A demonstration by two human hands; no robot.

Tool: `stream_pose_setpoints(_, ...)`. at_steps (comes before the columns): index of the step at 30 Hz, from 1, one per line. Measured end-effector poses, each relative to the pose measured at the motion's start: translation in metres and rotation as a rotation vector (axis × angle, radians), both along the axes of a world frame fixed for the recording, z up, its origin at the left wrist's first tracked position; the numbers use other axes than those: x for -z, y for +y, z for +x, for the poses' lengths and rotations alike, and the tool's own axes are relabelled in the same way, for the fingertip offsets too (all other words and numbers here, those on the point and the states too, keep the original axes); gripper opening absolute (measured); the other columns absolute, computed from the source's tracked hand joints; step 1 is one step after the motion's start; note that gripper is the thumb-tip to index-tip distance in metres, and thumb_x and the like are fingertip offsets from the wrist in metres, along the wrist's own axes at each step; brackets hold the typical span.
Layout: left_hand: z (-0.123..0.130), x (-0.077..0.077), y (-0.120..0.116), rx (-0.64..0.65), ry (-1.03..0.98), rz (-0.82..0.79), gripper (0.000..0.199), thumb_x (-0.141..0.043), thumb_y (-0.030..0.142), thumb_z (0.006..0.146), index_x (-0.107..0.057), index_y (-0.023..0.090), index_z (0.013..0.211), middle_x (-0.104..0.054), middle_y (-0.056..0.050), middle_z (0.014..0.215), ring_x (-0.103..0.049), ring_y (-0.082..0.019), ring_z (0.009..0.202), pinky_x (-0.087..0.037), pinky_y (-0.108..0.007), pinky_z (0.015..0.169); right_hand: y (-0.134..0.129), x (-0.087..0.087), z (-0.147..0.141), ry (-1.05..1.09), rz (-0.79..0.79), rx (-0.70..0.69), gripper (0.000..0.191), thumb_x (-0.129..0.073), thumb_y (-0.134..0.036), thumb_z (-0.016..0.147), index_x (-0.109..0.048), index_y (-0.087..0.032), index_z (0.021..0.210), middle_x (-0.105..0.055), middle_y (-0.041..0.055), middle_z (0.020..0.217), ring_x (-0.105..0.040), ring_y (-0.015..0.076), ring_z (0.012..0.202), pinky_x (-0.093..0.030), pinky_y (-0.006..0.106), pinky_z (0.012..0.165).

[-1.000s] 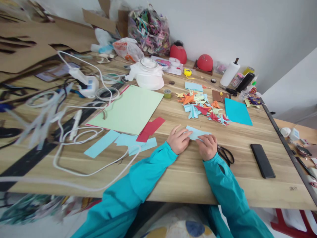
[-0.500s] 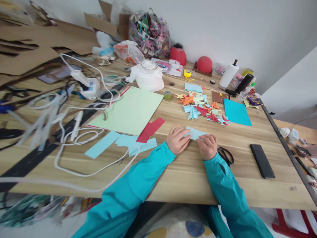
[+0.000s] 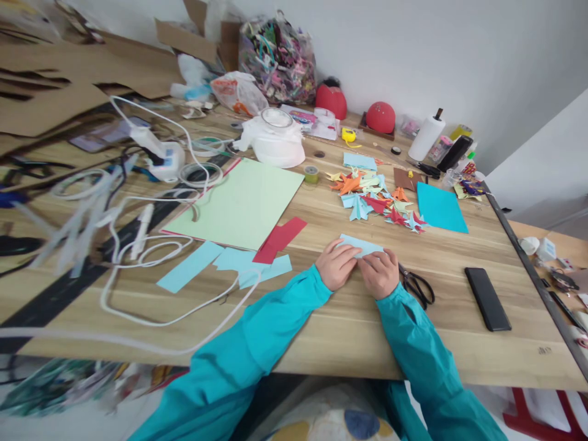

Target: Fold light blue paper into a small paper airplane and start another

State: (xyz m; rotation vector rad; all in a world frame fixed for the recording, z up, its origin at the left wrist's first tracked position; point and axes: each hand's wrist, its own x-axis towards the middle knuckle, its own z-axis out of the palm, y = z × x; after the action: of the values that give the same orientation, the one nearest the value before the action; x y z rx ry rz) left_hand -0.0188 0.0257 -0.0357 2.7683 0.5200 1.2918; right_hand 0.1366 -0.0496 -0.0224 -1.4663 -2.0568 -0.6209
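Note:
A light blue paper piece [image 3: 361, 245] lies flat on the wooden table, its near edge under my fingers. My left hand [image 3: 337, 264] is closed on its left part, fingers together. On the right side of the paper, my right hand [image 3: 380, 273] grips the near edge with bent fingers. The two hands almost touch. Black-handled scissors [image 3: 417, 286] lie just right of my right hand, their blades partly hidden behind it. Beyond the paper is a pile of folded paper shapes [image 3: 376, 199] in orange, blue, red and yellow.
Green sheets [image 3: 241, 202], red strips [image 3: 280, 240] and light blue strips [image 3: 190, 266] lie to the left, near a white cable [image 3: 160, 321]. At right are a bright blue sheet [image 3: 441, 208] and a black phone [image 3: 487, 299]. A ribbon spool [image 3: 311, 175] stands behind.
My left hand has shifted slightly right and my right hand slightly left, so they are closer together on the paper. More of the scissors shows.

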Motion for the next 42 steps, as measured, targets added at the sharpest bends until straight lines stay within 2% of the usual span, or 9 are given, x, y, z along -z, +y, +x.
stream_pose_setpoints(5,0.000,-0.002,0.000,0.023,0.013,-0.023,0.024,-0.042,0.013,0.086,-0.065,0.020,0.082,-0.070,-0.003,0.100,-0.061,-0.016,0.092,-0.039,-0.042,0.097,0.000,0.000,0.001,-0.014,-0.006,0.003,0.012,-0.057,-0.021,0.082,-0.067,-0.027,0.083,-0.070,-0.0001,0.083,-0.057,0.0161,0.085,-0.029,0.039,0.095)
stream_pose_setpoints(8,-0.002,-0.004,0.001,0.028,0.005,0.030,0.023,-0.043,0.011,0.084,-0.064,0.020,0.080,-0.070,-0.003,0.100,-0.061,-0.016,0.092,-0.039,-0.042,0.097,0.000,-0.001,0.002,-0.013,0.004,0.006,0.011,-0.057,-0.021,0.081,-0.067,-0.026,0.082,-0.070,0.0000,0.083,-0.057,0.0164,0.085,-0.030,0.039,0.094)
stream_pose_setpoints(13,-0.009,-0.004,0.011,-0.015,-0.002,0.042,0.021,-0.046,0.011,0.083,-0.063,0.020,0.076,-0.070,-0.003,0.100,-0.060,-0.017,0.092,-0.038,-0.043,0.095,0.001,-0.004,0.011,0.020,-0.005,0.039,0.012,-0.056,-0.019,0.079,-0.067,-0.025,0.080,-0.071,0.0002,0.081,-0.057,0.0160,0.084,-0.029,0.038,0.093)
stream_pose_setpoints(23,-0.014,-0.007,0.018,-0.068,-0.027,0.159,0.019,-0.048,0.009,0.081,-0.062,0.018,0.071,-0.070,-0.003,0.098,-0.059,-0.017,0.090,-0.039,-0.041,0.093,0.003,0.001,0.028,0.027,0.092,0.197,0.013,-0.058,-0.015,0.078,-0.066,-0.022,0.071,-0.071,0.0006,0.073,-0.057,0.0166,0.077,-0.034,0.036,0.086)
stream_pose_setpoints(27,-0.017,-0.010,0.021,-0.109,-0.041,0.191,0.019,-0.049,0.009,0.080,-0.062,0.018,0.070,-0.070,-0.004,0.097,-0.059,-0.017,0.090,-0.040,-0.041,0.091,0.001,-0.002,0.034,0.092,0.144,0.274,0.014,-0.057,-0.016,0.080,-0.066,-0.020,0.071,-0.070,0.0030,0.072,-0.057,0.0168,0.075,-0.037,0.034,0.082)
stream_pose_setpoints(30,-0.017,-0.011,0.020,-0.107,-0.038,0.215,0.019,-0.049,0.009,0.080,-0.063,0.018,0.070,-0.070,-0.003,0.096,-0.059,-0.017,0.090,-0.040,-0.040,0.091,0.000,-0.003,0.030,0.133,0.098,0.222,0.012,-0.056,-0.019,0.081,-0.067,-0.019,0.084,-0.070,0.0059,0.083,-0.058,0.0187,0.084,-0.037,0.035,0.084)
stream_pose_setpoints(34,-0.013,-0.008,0.015,-0.069,0.012,0.170,0.020,-0.048,0.011,0.080,-0.065,0.018,0.071,-0.070,-0.004,0.097,-0.059,-0.017,0.091,-0.038,-0.040,0.094,0.001,-0.001,0.014,0.059,-0.014,0.045,0.020,-0.057,-0.025,0.081,-0.065,-0.019,0.099,-0.069,0.0075,0.097,-0.057,0.0201,0.094,-0.035,0.037,0.090)
stream_pose_setpoints(38,-0.006,0.000,0.008,-0.027,0.053,0.057,0.024,-0.045,0.015,0.083,-0.067,0.020,0.074,-0.069,-0.005,0.101,-0.058,-0.018,0.094,-0.036,-0.042,0.097,0.004,0.004,0.004,-0.003,0.025,-0.071,0.017,-0.053,-0.014,0.083,-0.067,-0.021,0.091,-0.072,0.0023,0.085,-0.059,0.0162,0.086,-0.035,0.034,0.089)
stream_pose_setpoints(42,0.000,0.002,0.003,0.040,0.034,-0.061,0.022,-0.045,0.017,0.084,-0.067,0.021,0.081,-0.068,-0.005,0.105,-0.058,-0.018,0.096,-0.034,-0.043,0.099,0.004,0.006,0.004,-0.006,0.025,-0.080,0.017,-0.053,-0.012,0.082,-0.067,-0.020,0.087,-0.072,0.0020,0.082,-0.058,0.0160,0.085,-0.035,0.034,0.089)
